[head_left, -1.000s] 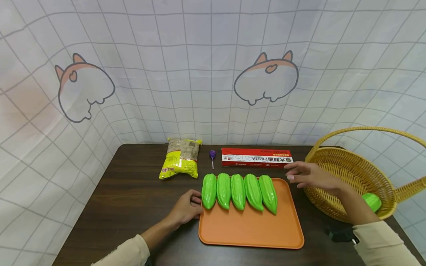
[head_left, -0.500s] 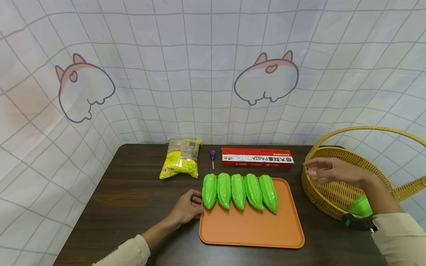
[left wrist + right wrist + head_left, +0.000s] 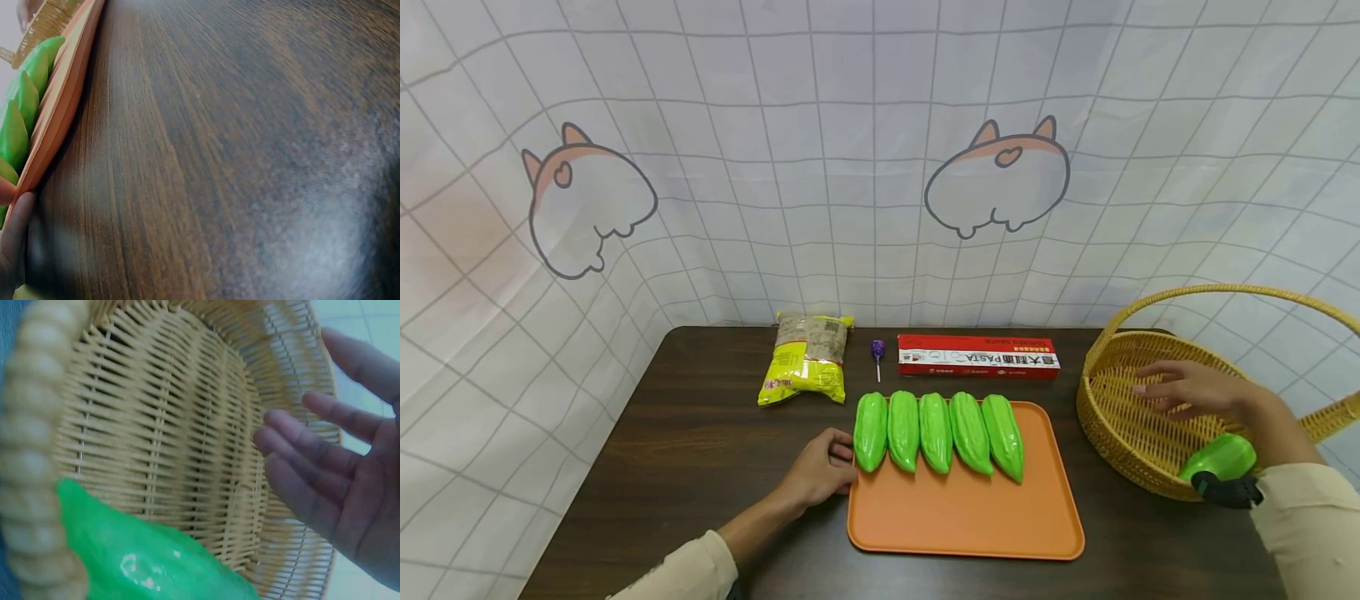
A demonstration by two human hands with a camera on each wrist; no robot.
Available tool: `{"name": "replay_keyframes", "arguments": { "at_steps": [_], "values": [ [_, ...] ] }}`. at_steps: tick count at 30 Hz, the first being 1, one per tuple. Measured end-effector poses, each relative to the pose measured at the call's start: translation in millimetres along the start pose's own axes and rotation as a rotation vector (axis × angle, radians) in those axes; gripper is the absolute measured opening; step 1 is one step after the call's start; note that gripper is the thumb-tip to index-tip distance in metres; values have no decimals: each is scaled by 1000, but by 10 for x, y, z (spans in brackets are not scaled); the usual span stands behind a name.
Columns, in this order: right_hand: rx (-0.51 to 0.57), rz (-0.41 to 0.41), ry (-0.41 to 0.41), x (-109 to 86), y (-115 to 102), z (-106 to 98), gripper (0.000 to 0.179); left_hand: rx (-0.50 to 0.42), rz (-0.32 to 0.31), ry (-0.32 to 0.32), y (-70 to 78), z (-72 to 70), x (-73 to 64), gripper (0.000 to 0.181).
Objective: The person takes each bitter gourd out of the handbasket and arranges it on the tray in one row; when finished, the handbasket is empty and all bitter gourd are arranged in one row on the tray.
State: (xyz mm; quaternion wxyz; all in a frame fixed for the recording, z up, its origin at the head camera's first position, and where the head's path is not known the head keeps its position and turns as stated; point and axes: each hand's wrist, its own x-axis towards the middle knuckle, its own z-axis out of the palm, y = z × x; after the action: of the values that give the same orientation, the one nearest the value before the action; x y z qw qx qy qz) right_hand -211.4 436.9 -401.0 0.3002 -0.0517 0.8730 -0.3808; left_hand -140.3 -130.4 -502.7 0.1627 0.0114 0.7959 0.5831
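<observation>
On the orange tray (image 3: pixel 966 521) several glossy green ridged gourds (image 3: pixel 936 433) lie side by side along its far edge. My left hand (image 3: pixel 820 471) pinches the tray's left rim between thumb and finger, as the left wrist view shows at the tray (image 3: pixel 69 100). My right hand (image 3: pixel 1198 390) is over the wicker basket (image 3: pixel 1112 433), fingers spread and holding nothing. Another green gourd (image 3: pixel 156 562) lies in the basket, against its near side; in the head view my right wristband overlaps this gourd (image 3: pixel 1221 457).
Behind the tray are a yellow seasoning bag (image 3: pixel 808 358), a purple lollipop (image 3: pixel 878 354) and a red pasta box (image 3: pixel 977 357). The basket's tall handle (image 3: pixel 1240 289) arches over the right side. A white grid curtain (image 3: pixel 850 167) hangs behind the dark table (image 3: pixel 700 450).
My right hand has moved right, from beside the tray's far right corner to over the basket, staying empty. My left hand and the gourds on the tray have kept their places.
</observation>
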Motion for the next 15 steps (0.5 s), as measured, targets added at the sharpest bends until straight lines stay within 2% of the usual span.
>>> {"name": "replay_keyframes", "arguments": {
  "at_steps": [8,15],
  "values": [
    [-134,132,-2,-59,116,-91,83,0,-6,1,-15,9,-11,55],
    [-204,172,16,-64,140,-129,91,-2,-8,0,-26,5,-15,55]
  ]
}}
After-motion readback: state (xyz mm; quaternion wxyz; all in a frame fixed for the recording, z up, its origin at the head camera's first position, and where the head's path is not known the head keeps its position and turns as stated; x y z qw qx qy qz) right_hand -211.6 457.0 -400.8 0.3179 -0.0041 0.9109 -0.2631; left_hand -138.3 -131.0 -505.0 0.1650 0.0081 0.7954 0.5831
